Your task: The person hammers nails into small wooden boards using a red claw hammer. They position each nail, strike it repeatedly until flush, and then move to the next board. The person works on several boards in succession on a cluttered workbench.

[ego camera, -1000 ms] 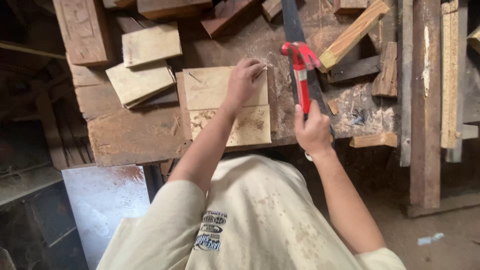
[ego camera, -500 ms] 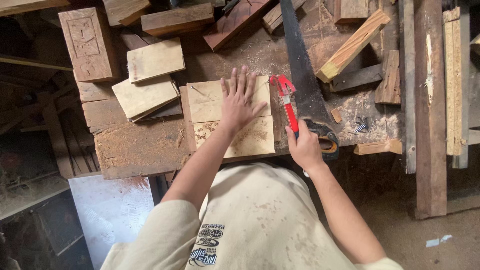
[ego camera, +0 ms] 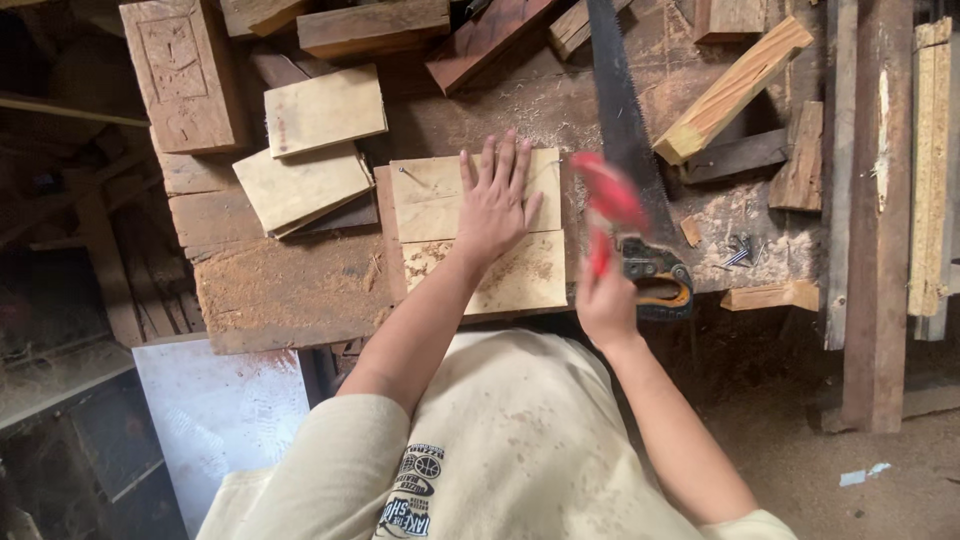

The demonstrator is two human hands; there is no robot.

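Observation:
My left hand [ego camera: 495, 200] lies flat, fingers spread, on two pale wooden boards [ego camera: 520, 275] set side by side on the workbench. My right hand [ego camera: 605, 300] grips a red-handled tool [ego camera: 605, 205], blurred by motion, just right of the boards near the bench's front edge. A hand saw [ego camera: 625, 130] with a dark blade and an orange-and-black handle [ego camera: 660, 285] lies on the bench beside that hand.
Pale board offcuts [ego camera: 320, 110] and a carved wooden block [ego camera: 185, 70] lie to the left. Timber scraps [ego camera: 735, 85] and loose nails [ego camera: 738, 250] lie to the right. Sawdust covers the bench. Long planks [ego camera: 875, 200] run along the right side. A grey metal sheet [ego camera: 215, 420] stands below.
The red-handled tool has swung from reaching far over the bench back toward me, close to the boards' right edge. My left hand has spread flat on the boards.

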